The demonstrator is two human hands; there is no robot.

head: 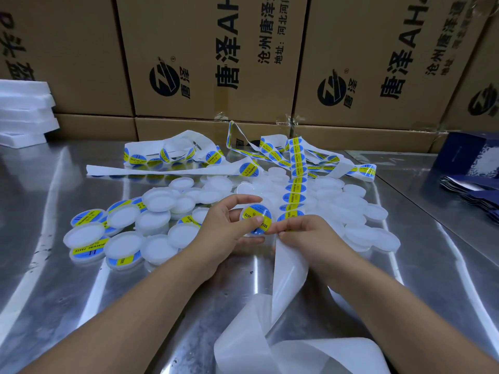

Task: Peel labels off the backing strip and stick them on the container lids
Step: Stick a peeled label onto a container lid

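Note:
My left hand grips a round white lid bearing a blue and yellow label, thumb pressed on the label's face. My right hand pinches the white backing strip just right of that lid, where the row of labels ends. The strip runs from my hand back over the lid pile; its bare part curls down toward me. A pile of several white lids lies on the steel table; the labelled lids sit at its left.
More label strip lies tangled at the back of the metal table. Cardboard boxes wall off the far side. White foam pieces are stacked far left; dark blue packets lie at right.

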